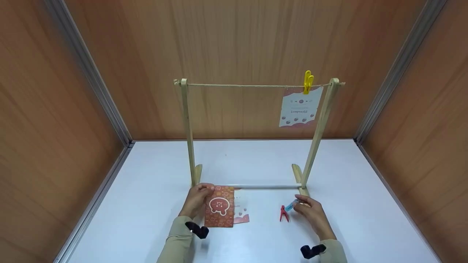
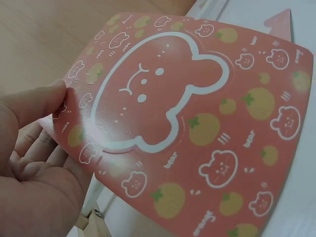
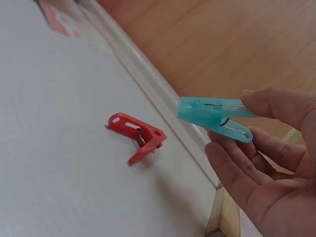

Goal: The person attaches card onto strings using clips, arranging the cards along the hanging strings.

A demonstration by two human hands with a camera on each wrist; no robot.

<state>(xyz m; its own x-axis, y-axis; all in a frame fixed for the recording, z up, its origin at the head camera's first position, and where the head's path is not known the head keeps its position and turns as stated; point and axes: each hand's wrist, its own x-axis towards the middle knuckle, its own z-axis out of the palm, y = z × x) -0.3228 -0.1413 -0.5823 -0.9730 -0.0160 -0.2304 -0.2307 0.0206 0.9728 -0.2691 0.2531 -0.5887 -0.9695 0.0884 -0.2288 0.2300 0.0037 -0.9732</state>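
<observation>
My left hand [image 1: 197, 200] pinches a red card [image 1: 219, 208] by its left edge, thumb in front. A white bear outline and small oranges decorate the card in the left wrist view. Part of a second, pale card [image 1: 242, 206] with a pink border shows behind it on the table. Between thumb and fingers my right hand [image 1: 310, 213] holds a blue clothespin [image 3: 217, 113], its jaw end pointing away from the palm. Just beyond it, a red clothespin [image 3: 140, 136] stands on the white table, apart from the hand.
A wooden frame's left post [image 1: 188, 135] and right post [image 1: 320, 135] carry a string [image 1: 241, 86]. A yellow clothespin [image 1: 308, 82] holds a white card [image 1: 300, 107] near its right end. A white bar [image 1: 270, 186] joins the posts low down. Wood-grain walls [image 1: 234, 44] enclose the table.
</observation>
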